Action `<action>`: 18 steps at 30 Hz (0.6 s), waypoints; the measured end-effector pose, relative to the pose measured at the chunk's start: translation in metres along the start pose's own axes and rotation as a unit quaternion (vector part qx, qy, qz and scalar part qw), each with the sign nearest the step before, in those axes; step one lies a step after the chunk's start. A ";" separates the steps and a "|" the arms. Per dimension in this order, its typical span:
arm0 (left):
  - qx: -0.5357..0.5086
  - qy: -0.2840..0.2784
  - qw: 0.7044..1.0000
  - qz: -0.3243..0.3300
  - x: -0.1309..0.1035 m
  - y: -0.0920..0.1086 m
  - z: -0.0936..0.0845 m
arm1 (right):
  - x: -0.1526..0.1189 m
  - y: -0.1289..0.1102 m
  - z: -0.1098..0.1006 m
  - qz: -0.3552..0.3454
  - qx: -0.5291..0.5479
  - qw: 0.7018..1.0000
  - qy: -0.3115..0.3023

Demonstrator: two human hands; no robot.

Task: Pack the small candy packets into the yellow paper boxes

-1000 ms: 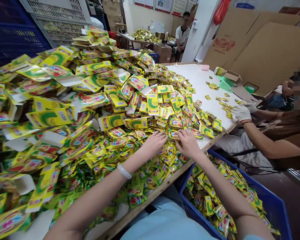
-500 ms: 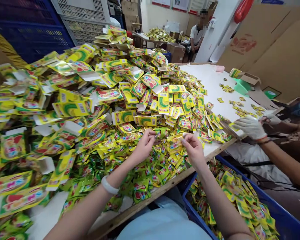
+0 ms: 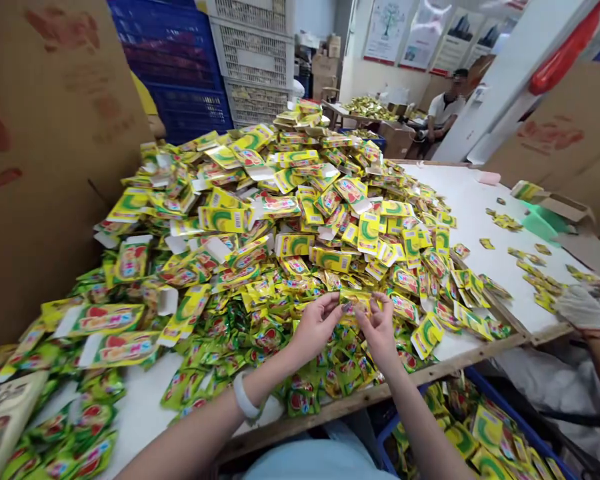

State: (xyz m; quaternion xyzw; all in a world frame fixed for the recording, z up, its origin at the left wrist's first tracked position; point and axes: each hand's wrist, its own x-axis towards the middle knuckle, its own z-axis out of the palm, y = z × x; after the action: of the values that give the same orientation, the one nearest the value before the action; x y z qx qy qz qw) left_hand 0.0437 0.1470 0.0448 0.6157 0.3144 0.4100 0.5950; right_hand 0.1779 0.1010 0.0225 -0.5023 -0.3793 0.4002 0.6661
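The two hands have just drawn close together, and a single small yellow-and-green packet (image 3: 354, 298) lies between them, raised slightly over the heap at about 4 o'clock from the centre of the view. The left hand (image 3: 316, 325) has its thumb and fingers clamped on the near-left end; the right hand (image 3: 380, 327) pinches the other end, its thumb partly hiding the wrapper. Both hands now appear to share one thing, so neither seems spare for another.

Half a second earlier they were farther apart, the left with a green packet and the right with its fingers at a yellow one; whether either is the packet now held cannot be told. The view has also swung to the left, bringing in more of the big brown carton (image 3: 45, 200) between 9 and 10 o'clock, and a pale printed pack (image 3: 11, 417) at 8.

Flat yellow boxes (image 3: 223, 219) are heaped on the desk (image 3: 145, 387) around 11 to 1 o'clock, many with white flaps open, and loose green packets (image 3: 300, 393) spread below, towards 6. A blue crate (image 3: 510, 408) of yellow packets sits beneath the edge near 5. At 3 o'clock, a co-worker's gloved hand (image 3: 585, 308) is beside small gold packets (image 3: 543, 283).
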 end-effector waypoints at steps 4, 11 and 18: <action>0.237 0.012 0.963 0.124 0.008 0.010 -0.022 | 0.010 -0.005 -0.007 0.076 0.032 0.990 -0.117; 0.569 0.257 0.774 0.105 0.068 0.032 -0.115 | 0.024 -0.003 -0.029 0.029 -0.003 0.998 -0.052; 0.312 0.217 0.924 0.043 0.066 0.035 -0.109 | 0.012 0.000 -0.025 -0.120 -0.196 0.968 -0.104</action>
State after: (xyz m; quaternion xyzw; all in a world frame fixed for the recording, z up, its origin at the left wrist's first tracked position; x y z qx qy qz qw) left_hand -0.0249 0.2533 0.0830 0.6789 0.5214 0.4399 0.2714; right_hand 0.2055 0.1031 0.0189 -0.5295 -0.5745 0.2855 0.5550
